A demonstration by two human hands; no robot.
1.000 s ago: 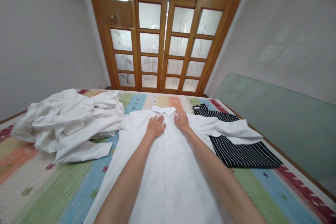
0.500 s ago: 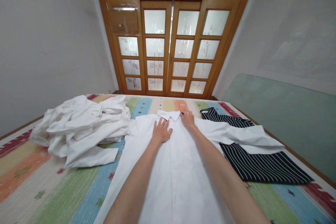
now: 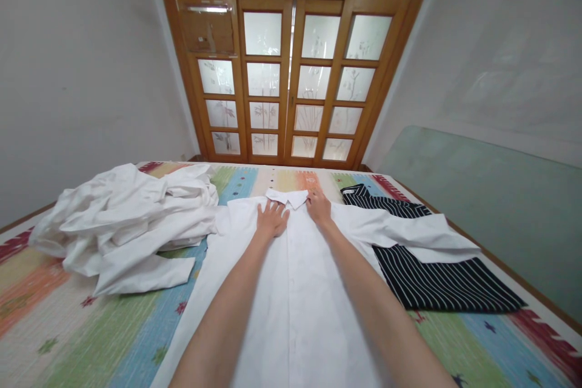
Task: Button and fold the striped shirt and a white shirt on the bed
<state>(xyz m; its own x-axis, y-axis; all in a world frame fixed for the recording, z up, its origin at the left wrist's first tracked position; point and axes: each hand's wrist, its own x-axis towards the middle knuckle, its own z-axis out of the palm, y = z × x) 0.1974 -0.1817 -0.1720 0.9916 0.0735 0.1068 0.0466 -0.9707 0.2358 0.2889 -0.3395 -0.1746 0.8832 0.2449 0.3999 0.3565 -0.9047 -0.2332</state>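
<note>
A white collared shirt (image 3: 313,315) lies spread front side up, its collar (image 3: 287,197) at the far end and its right-hand sleeve (image 3: 409,233) stretched out to the side. My left hand (image 3: 271,220) rests on the shirt just below the left of the collar, palm down with fingers spread. At the right collar edge, my right hand (image 3: 319,206) pinches the collar fabric between thumb and fingers. The left-hand sleeve runs toward a pile of white clothes (image 3: 131,218) and cannot be told apart from it.
A folded black-and-white striped garment (image 3: 445,282) lies at the right, partly under the sleeve. All of it rests on a multicoloured striped cover (image 3: 113,327). A pale green headboard-like panel (image 3: 477,176) borders the right side. Wooden glazed doors (image 3: 291,73) stand beyond.
My right hand has shifted slightly on the collar edge, and my left hand stays flat below the collar with fingers a little more spread. The whole view has moved slightly.
</note>
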